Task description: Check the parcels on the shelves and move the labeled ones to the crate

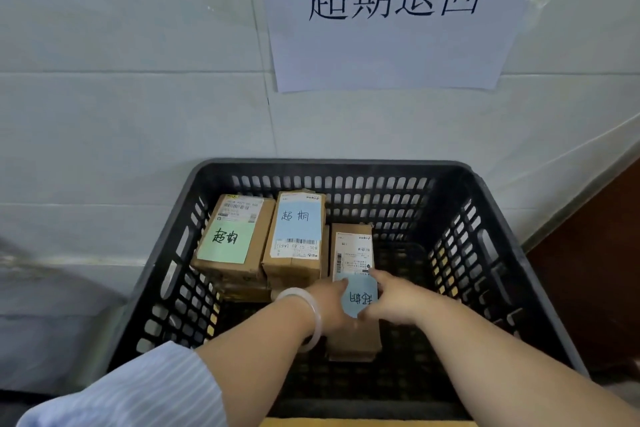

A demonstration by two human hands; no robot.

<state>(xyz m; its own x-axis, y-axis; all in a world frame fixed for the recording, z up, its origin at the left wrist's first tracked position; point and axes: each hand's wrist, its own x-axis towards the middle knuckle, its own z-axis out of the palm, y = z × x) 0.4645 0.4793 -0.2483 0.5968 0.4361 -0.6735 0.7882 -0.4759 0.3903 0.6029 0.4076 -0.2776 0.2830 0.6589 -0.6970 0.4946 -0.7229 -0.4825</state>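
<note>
A black slotted plastic crate stands against a white wall. Inside it lie three cardboard parcels. One at the back left carries a green handwritten note. The middle one bears a blue note. The third parcel lies lengthwise right of centre, with a blue note at its near end. My left hand grips that parcel's left side and my right hand grips its right side, thumbs by the note. A pale bangle sits on my left wrist.
A white paper sign with large handwritten characters hangs on the wall above the crate. A dark brown panel rises to the right of the crate. The crate's right half shows bare mesh floor.
</note>
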